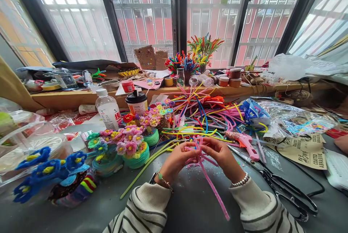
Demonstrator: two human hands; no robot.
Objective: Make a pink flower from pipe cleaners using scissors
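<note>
Both my hands meet at the middle of the table around a pink pipe cleaner (213,186). One long end of it slants down toward me, and the rest is bent into loops near my fingertips. My left hand (175,159) pinches the bent part from the left, with its fingers curled. From the right, my right hand (224,156) grips the same bunch between thumb and fingers. My fingers partly hide how the loops cross. Just behind my hands lie yellow and green pipe cleaners (194,133).
Scissors (285,191) and a pink glue gun (247,144) lie at the right. Pots of pink fuzzy flowers (137,158) and blue fuzzy flowers (47,171) stand at the left, before a plastic bottle (106,108) and a lidded cup (136,103). A person's hand (342,142) shows at the right edge.
</note>
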